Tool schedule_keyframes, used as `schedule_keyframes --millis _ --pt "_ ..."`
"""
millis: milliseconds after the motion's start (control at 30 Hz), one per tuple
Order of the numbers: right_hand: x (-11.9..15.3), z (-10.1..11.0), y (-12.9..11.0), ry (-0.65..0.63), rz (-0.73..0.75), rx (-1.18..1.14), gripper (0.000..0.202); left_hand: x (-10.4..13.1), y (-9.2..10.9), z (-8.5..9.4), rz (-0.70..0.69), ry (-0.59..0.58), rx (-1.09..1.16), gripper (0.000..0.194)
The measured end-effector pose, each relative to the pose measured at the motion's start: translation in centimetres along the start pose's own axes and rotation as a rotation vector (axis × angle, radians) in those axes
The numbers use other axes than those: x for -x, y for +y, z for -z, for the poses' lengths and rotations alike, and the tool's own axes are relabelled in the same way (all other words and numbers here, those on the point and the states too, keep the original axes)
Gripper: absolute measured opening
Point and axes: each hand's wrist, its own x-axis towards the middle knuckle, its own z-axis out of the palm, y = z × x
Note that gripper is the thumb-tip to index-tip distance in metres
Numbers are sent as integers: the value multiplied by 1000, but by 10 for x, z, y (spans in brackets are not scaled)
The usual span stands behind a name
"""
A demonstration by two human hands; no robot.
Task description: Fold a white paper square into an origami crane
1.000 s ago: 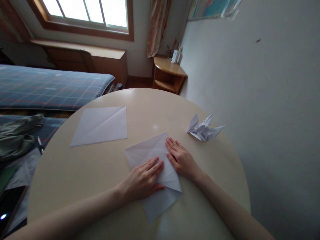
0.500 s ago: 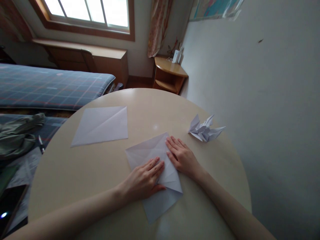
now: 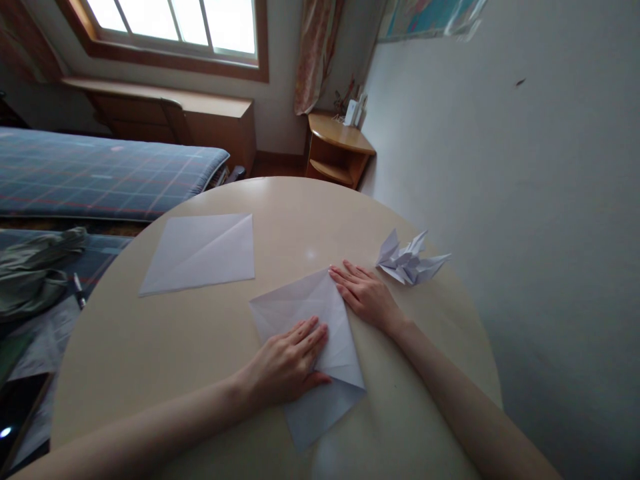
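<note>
A partly folded sheet of white paper point(image 3: 327, 347) lies on the round cream table point(image 3: 200, 360), with crease lines across it and a flap sticking out toward me. My left hand point(image 3: 293, 360) rests flat on its middle, fingers stretched out, covering part of the folds. At the paper's top right edge, my right hand point(image 3: 365, 293) lies with fingers extended, fingertips touching the upper corner. Neither hand grips anything.
Farther left on the table lies a flat white paper stack point(image 3: 205, 253) with a diagonal crease. Folded white paper cranes point(image 3: 413, 259) stand at the right, close to the wall. A phone point(image 3: 23, 407), a pen point(image 3: 79, 291) and cloth point(image 3: 37, 273) are beyond the left edge.
My right hand has slid up along the paper's right edge to its top corner, uncovering more of that edge. My left hand stays in nearly the same place.
</note>
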Motion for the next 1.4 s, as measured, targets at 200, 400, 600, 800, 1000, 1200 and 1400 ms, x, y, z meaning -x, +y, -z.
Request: schedule_keyframes --millis 200,400,600,800,1000,1200,1400 --pt "-3 0 5 -35 -34 -35 39 -1 1 2 -2 3 -1 57" --pt "-6 -4 5 19 -60 42 39 0 0 1 -6 5 -12 57" --pt "-5 -11 8 131 -148 22 39 0 -1 -1 2 -23 10 57" --pt "0 -2 -1 253 -19 -6 36 0 -1 1 1 -40 11 58" --pt "0 2 -9 148 115 34 33 -1 0 1 13 -52 4 59" --pt "2 -2 -8 133 74 0 34 -1 0 1 6 -48 2 59" --pt "2 -2 -6 132 68 -24 34 -2 0 2 17 -63 14 59"
